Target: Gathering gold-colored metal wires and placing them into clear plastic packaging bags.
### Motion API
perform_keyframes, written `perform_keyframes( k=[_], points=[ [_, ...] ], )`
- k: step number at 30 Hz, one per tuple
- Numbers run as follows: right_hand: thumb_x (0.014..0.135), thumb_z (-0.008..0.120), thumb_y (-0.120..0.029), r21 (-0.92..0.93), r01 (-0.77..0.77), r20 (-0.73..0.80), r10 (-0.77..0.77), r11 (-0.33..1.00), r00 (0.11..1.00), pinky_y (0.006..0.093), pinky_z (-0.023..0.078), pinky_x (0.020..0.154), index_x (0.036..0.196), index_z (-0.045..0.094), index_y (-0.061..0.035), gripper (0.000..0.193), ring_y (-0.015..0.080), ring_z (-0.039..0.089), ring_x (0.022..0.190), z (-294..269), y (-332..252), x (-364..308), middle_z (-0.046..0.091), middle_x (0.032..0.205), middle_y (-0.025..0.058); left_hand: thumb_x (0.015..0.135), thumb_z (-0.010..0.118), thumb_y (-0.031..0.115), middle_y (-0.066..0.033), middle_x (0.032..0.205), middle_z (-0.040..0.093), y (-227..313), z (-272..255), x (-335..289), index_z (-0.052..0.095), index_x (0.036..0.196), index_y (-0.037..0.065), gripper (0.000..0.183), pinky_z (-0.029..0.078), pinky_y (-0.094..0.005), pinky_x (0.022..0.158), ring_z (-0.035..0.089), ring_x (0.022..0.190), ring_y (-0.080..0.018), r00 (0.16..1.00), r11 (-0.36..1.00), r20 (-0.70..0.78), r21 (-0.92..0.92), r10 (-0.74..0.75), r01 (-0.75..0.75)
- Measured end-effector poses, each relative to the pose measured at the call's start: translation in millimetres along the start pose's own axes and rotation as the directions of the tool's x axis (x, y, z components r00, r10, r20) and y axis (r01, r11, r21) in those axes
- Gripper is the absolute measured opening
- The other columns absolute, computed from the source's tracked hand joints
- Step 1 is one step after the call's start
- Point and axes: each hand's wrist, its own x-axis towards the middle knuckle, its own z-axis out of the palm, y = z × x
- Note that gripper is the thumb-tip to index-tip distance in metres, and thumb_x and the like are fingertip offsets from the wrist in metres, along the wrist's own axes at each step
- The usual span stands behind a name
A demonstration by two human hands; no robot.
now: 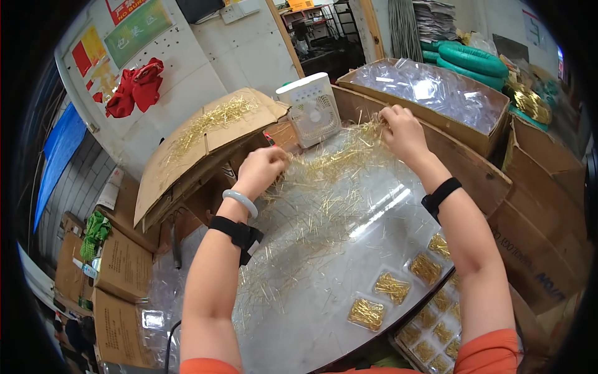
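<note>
Thin gold-coloured metal pins [336, 159] lie in a loose heap across the far part of a grey tabletop [299, 330], with more scattered towards me. My left hand [263, 168] is at the heap's left end, fingers curled together; what is in them is hidden. At the far right end, my right hand [403, 131] pinches some pins between thumb and fingers. Small clear plastic boxes filled with gold pins, one of them a near box [366, 313], stand in a row along the table's right front edge.
Beyond the heap stands a white fan [309, 109]. More pins lie on a cardboard flap [208, 128] at the left. A carton of clear plastic boxes [430, 87] is at the back right. Below the front edge, a tray [430, 336] holds several filled boxes.
</note>
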Motion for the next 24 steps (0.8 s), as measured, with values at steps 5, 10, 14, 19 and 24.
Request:
perform_keyframes(
  k=[5, 10, 14, 19, 24],
  points=[
    [0.084, 0.063, -0.01, -0.036, 0.081, 0.235, -0.07, 0.996, 0.969, 0.0447, 0.048, 0.085, 0.098, 0.063, -0.0098, 0.014, 0.031, 0.058, 0.101, 2, -2, -4, 0.062, 0.099, 0.0092, 0.09, 0.063, 0.016, -0.0102, 0.086, 0.07, -10, 4, -1, 0.066, 0.104, -0.003, 0.024, 0.05, -0.0301, 0.077, 0.066, 0.084, -0.0148, 0.999, 0.984, -0.009, -0.174, -0.035, 0.033],
    [0.086, 0.062, -0.014, -0.001, 0.117, 0.124, -0.116, 0.993, 0.985, 0.044, 0.049, 0.084, 0.095, 0.063, -0.0105, 0.01, 0.0309, 0.06, 0.099, 6, -6, 1, 0.063, 0.098, 0.0092, 0.093, 0.062, 0.016, -0.0058, 0.084, 0.067, 11, -2, -6, 0.064, 0.1, -0.001, 0.018, 0.05, -0.0268, 0.073, 0.064, 0.081, -0.012, 0.995, 0.959, -0.046, -0.272, -0.089, 0.074],
    [0.089, 0.061, -0.016, 0.12, 0.054, 0.354, -0.094, 0.991, 0.93, 0.0448, 0.049, 0.088, 0.102, 0.064, -0.01, 0.014, 0.0335, 0.059, 0.103, 3, -4, 1, 0.063, 0.101, 0.0115, 0.096, 0.06, 0.016, -0.0025, 0.08, 0.065, 0, -9, -5, 0.06, 0.102, 0.003, 0.014, 0.046, -0.0217, 0.055, 0.061, 0.072, -0.0066, 0.992, 0.884, -0.063, -0.463, -0.112, 0.07],
    [0.09, 0.06, -0.015, 0.15, 0.04, 0.171, -0.065, 0.988, 0.983, 0.0441, 0.05, 0.088, 0.11, 0.065, -0.0139, 0.021, 0.032, 0.058, 0.107, 9, -4, -4, 0.062, 0.104, 0.0104, 0.097, 0.059, 0.016, -0.0062, 0.085, 0.068, -7, -10, -6, 0.058, 0.105, 0.003, 0.016, 0.046, -0.0217, 0.049, 0.055, 0.057, -0.0084, 0.992, 0.871, -0.074, -0.488, -0.103, 0.054],
    [0.085, 0.063, -0.011, 0.132, 0.069, 0.157, -0.089, 0.989, 0.984, 0.0432, 0.049, 0.091, 0.111, 0.065, -0.0121, 0.026, 0.0325, 0.058, 0.107, 12, -11, 7, 0.064, 0.104, 0.0085, 0.098, 0.058, 0.019, -0.0099, 0.087, 0.07, -6, -14, -10, 0.055, 0.106, 0.003, 0.018, 0.045, -0.0222, 0.051, 0.054, 0.055, -0.0094, 0.986, 0.728, -0.103, -0.685, -0.131, 0.025]
  ],
)
